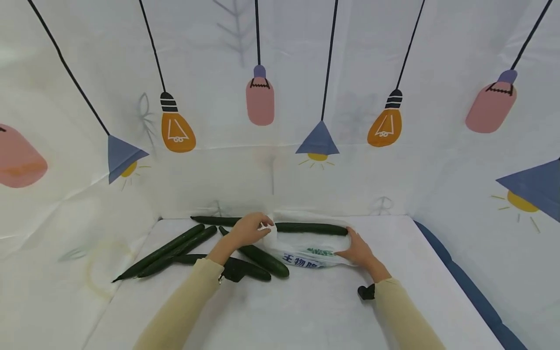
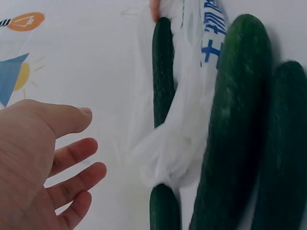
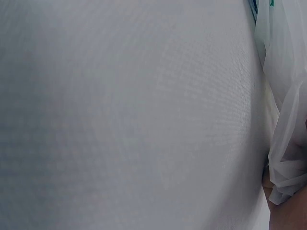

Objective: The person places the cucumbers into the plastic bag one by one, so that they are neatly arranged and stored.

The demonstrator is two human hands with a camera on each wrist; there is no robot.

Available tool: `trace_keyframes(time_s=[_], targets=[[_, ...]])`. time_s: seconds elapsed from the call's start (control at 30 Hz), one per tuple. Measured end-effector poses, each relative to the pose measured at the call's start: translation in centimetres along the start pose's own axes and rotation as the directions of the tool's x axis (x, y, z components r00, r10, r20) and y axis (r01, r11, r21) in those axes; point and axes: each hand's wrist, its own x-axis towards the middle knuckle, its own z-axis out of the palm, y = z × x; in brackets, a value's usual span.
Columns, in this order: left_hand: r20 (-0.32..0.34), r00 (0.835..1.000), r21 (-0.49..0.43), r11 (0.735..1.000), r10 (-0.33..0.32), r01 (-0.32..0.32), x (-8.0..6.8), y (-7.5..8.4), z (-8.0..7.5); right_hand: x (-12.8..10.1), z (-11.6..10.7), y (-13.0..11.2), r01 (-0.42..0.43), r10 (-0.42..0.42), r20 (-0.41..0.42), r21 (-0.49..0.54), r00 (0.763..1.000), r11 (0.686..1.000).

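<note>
A white plastic bag (image 1: 306, 247) with blue print lies on the white table. My right hand (image 1: 358, 249) grips its right end; in the right wrist view the bunched bag (image 3: 284, 96) hangs by the palm (image 3: 288, 218). A long cucumber (image 1: 312, 228) lies along the bag's far side, its middle under the film (image 2: 163, 72). My left hand (image 1: 249, 229) hovers at the bag's left end. In the left wrist view that hand (image 2: 45, 163) has relaxed fingers, a little apart from the bag (image 2: 180, 143). Two thick cucumbers (image 2: 235, 134) lie beside the bag.
Several more cucumbers (image 1: 175, 248) lie spread on the table's left half. White cloth printed with lamps (image 1: 260, 97) walls the table at the back and both sides. A dark blue edge (image 1: 459, 277) runs along the right.
</note>
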Motion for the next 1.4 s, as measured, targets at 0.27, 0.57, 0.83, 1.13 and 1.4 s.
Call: trace_keyframes(time_s=[0.27, 0.57, 0.83, 1.13, 1.4], targets=[[0.020, 1.000, -0.121, 0.993, -0.013, 0.015, -4.3, -1.9, -0.8, 0.2, -0.3, 0.1, 0.020, -0.020, -0.009, 0.005, 1.000, 1.000], [0.039, 0.999, -0.194, 0.981, -0.017, 0.025, -8.6, -3.8, -0.4, -0.1, 0.1, 0.3, -0.002, 0.002, 0.002, 0.024, 1.000, 1.000], [-0.014, 0.996, -0.277, 0.958, -0.086, 0.079, -11.2, -6.5, 1.0, -0.1, 0.2, 0.1, 0.019, -0.018, -0.015, 0.025, 1.000, 1.000], [-0.097, 0.994, -0.329, 0.944, -0.052, 0.017, -11.7, -8.4, 2.9, -0.4, 0.3, 1.0, 0.004, -0.004, -0.025, -0.007, 1.000, 1.000], [-0.060, 0.993, -0.233, 0.969, -0.097, 0.081, -12.2, -9.3, 3.2, 0.0, 0.4, 0.7, 0.034, -0.034, -0.039, 0.000, 0.999, 0.999]])
